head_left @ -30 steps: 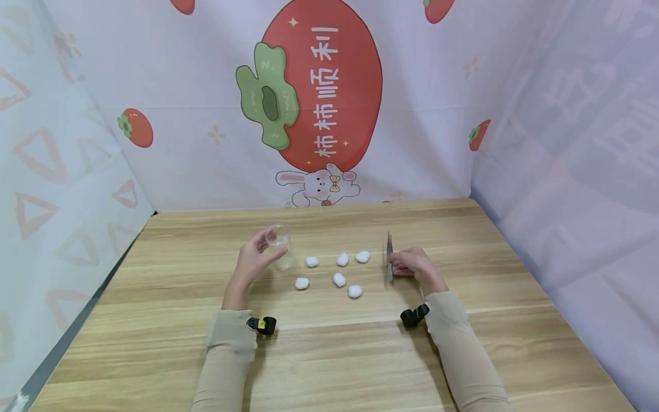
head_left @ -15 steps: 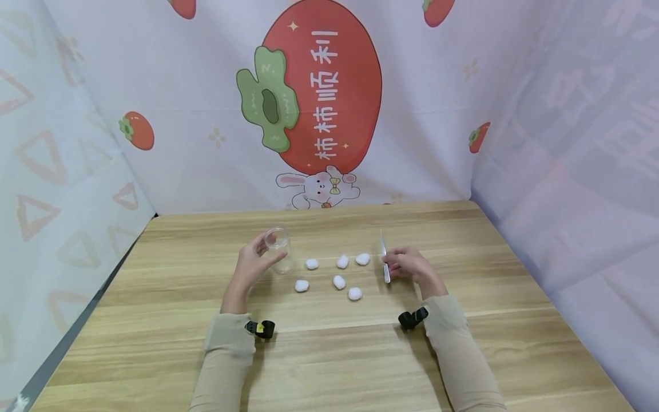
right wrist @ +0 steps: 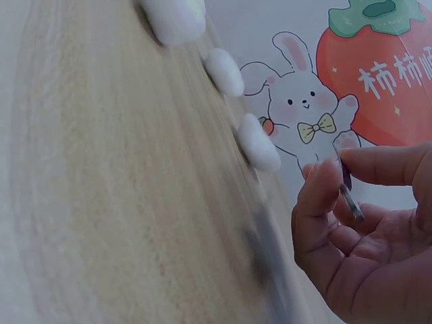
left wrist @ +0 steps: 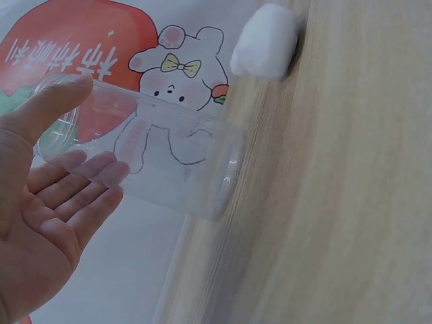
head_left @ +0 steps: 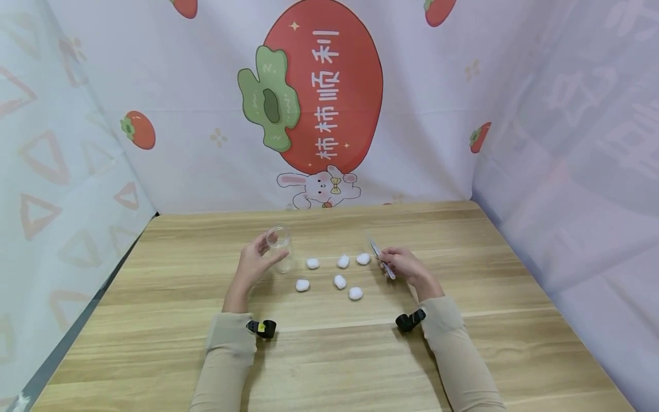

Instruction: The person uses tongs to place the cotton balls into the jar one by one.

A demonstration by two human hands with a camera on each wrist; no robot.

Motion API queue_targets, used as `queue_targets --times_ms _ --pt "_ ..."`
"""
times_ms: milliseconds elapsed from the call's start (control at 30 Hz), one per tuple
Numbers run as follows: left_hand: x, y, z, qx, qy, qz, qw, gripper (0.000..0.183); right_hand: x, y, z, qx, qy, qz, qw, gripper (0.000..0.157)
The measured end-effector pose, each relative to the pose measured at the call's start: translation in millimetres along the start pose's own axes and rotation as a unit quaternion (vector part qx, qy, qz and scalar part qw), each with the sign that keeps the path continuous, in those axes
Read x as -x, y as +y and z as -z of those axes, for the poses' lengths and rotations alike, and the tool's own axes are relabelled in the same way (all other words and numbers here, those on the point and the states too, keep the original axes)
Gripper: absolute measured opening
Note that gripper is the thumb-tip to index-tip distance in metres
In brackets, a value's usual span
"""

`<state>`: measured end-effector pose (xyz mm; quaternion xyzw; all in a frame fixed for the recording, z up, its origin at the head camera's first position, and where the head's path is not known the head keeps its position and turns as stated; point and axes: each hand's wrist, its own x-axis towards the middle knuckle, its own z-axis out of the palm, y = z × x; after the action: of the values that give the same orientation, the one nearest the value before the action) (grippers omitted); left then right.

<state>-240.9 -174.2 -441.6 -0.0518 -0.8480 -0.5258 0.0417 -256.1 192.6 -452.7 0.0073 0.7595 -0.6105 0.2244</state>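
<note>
Clear jar in my left grip, tweezers pinched in my right, six white cotton balls between.
My left grip [head_left: 254,260] curls round the clear jar [head_left: 285,264], thumb on one side and fingers on the other; the jar is upright, mouth up, on the left of the worktop [head_left: 329,366]. My right grip [head_left: 408,266] pinches the metal tweezers [head_left: 388,269] between thumb and fingers, tips slanting away and leftward; they are too faint for me to tell whether they meet. The white cotton balls [head_left: 340,281] lie apart from one another, the nearest to the tweezers just left of them. A black camera [head_left: 410,320] sits at my right sleeve [head_left: 453,343].
</note>
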Motion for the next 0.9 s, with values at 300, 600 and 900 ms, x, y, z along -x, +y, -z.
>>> queue_targets --times_ms 300,600,900 --pt "-0.3 -0.7 0.2 0.006 -0.003 0.007 1.0000 0.073 7.6 -5.6 4.5 0.021 -0.008 0.012 1.000 0.022" --pt "1.0 8.4 -0.1 0.026 -0.009 0.014 0.9995 0.071 15.9 -9.6 19.7 0.101 0.006 0.007 0.995 0.033" --pt "0.0 -0.8 0.4 0.025 -0.007 0.014 0.9996 0.074 19.9 -7.3 26.0 0.146 0.015 -0.007 0.989 0.029"
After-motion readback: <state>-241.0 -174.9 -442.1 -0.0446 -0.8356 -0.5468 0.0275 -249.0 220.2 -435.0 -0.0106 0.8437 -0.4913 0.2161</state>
